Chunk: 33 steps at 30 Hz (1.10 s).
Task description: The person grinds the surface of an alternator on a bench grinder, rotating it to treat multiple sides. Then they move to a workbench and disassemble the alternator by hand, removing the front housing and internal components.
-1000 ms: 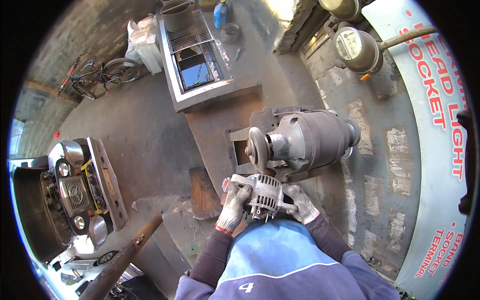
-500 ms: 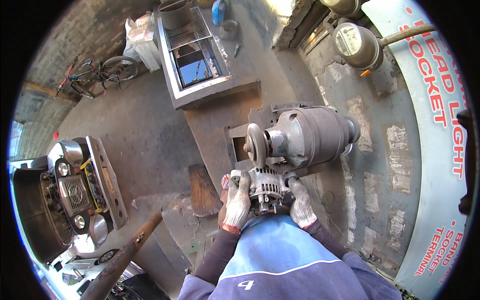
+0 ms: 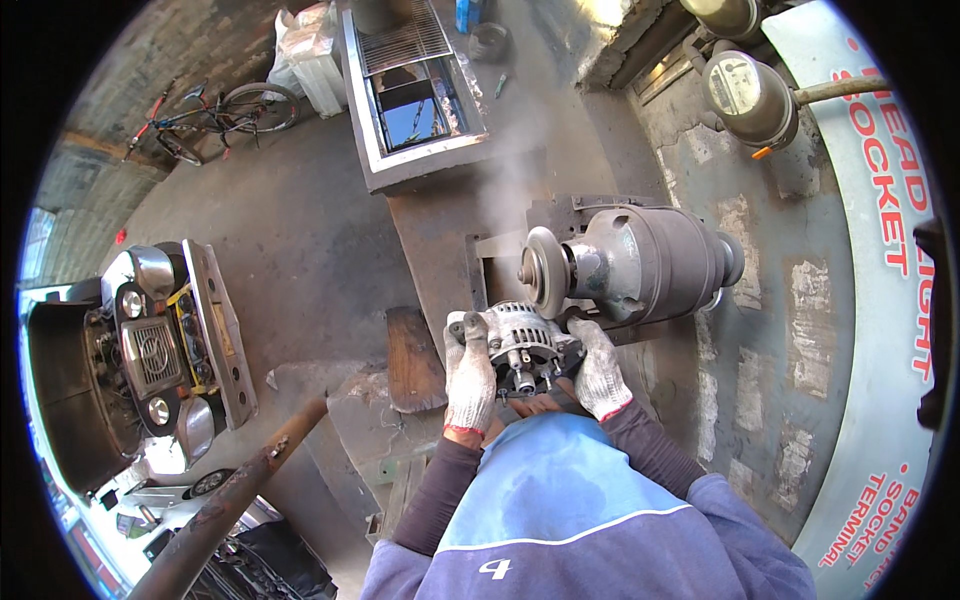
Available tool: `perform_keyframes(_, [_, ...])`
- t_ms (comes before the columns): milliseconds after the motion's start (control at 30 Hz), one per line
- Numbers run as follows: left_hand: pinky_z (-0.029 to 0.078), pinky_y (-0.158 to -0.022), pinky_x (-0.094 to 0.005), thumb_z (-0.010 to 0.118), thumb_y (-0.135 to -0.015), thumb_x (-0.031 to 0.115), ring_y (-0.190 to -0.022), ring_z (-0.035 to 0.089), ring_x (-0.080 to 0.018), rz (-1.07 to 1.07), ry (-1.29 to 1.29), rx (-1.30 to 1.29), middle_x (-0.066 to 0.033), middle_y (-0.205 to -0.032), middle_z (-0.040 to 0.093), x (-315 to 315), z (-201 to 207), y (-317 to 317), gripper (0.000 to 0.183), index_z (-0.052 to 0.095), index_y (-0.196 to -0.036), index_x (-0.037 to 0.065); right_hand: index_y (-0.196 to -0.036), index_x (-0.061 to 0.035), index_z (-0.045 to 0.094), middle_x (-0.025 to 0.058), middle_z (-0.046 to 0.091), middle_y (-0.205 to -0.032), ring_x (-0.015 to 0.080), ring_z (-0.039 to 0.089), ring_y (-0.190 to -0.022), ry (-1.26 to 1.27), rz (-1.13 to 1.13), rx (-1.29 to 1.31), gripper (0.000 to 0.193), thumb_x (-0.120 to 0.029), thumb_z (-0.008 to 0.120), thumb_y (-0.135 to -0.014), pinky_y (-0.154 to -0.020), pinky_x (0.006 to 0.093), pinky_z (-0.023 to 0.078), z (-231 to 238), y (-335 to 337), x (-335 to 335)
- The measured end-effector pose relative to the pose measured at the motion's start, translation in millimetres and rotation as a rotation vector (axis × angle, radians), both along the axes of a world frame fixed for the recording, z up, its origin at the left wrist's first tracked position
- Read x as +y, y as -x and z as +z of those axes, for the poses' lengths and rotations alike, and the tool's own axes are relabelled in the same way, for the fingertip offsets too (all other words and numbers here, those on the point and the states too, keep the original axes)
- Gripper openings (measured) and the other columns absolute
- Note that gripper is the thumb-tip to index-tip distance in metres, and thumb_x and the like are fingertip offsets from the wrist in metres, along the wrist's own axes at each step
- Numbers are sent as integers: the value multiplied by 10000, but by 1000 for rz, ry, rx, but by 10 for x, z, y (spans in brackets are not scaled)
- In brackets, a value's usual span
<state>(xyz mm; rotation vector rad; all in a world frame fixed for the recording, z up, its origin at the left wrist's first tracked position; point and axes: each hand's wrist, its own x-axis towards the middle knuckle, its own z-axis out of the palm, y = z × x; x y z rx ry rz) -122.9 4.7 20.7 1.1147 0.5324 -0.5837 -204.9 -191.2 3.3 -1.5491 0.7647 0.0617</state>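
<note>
Silver-grey slotted metal alternator (image 3: 523,336) is held over the near end of the rusty brown counter (image 3: 432,240), just beside the near rim of an upright round grey wheel (image 3: 543,272); whether they touch, cannot tell. Left hand (image 3: 470,378), in a white knit glove, pinches the housing's left side; right hand (image 3: 601,375), gloved likewise, pinches its right. Grey cylindrical motor (image 3: 645,265) lies right of wheel. Pale haze (image 3: 507,190) hangs beyond.
</note>
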Motion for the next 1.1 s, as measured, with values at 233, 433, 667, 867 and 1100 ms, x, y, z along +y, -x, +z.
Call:
perform_keyframes(233, [502,-1017,-379,503,-1113,605,-1144,653,-257,-154,-217,-34,-162,-1234,688,-143,31,-53,664,563,-1374,-3,-1208,-11,677,116,696,-1222,238,665,-1153,-375,-370,75,352,-293,492,-1110,-1017,392,531,166,9,22])
perform_keyframes(433, [502,-1011,-417,460,-1119,589,-1162,668,-359,-339,-276,-137,-228,-1249,683,-298,79,-9,664,555,-1396,-7,-1260,-72,636,132,717,-1204,262,705,-1070,-431,-429,7,334,-336,532,-1081,-981,438,573,489,65,-42])
perform_keyframes(667, [529,-994,-416,519,-1117,491,-1154,693,-320,-212,-260,-50,-221,-1262,711,-218,-199,-128,600,569,-1411,-30,-1358,-22,664,186,723,-1322,329,724,-1163,-737,-402,121,533,-426,517,-1044,-1053,479,573,392,-243,9])
perform_keyframes(867, [539,-968,-423,521,-1110,500,-1105,716,-328,-312,-364,-86,-235,-1184,736,-318,-270,-182,617,590,-1381,-50,-1395,27,645,205,710,-1352,347,707,-1204,-831,-533,131,610,-445,505,-1034,-1110,499,544,480,-251,102])
perform_keyframes(1100, [497,-1054,-466,493,-1091,560,-1197,688,-458,-356,-524,-84,-310,-1240,726,-368,-270,-208,721,587,-1384,-93,-1355,-16,671,170,718,-1339,336,711,-1196,-835,-502,143,539,-422,528,-1029,-1104,508,550,302,-187,-8])
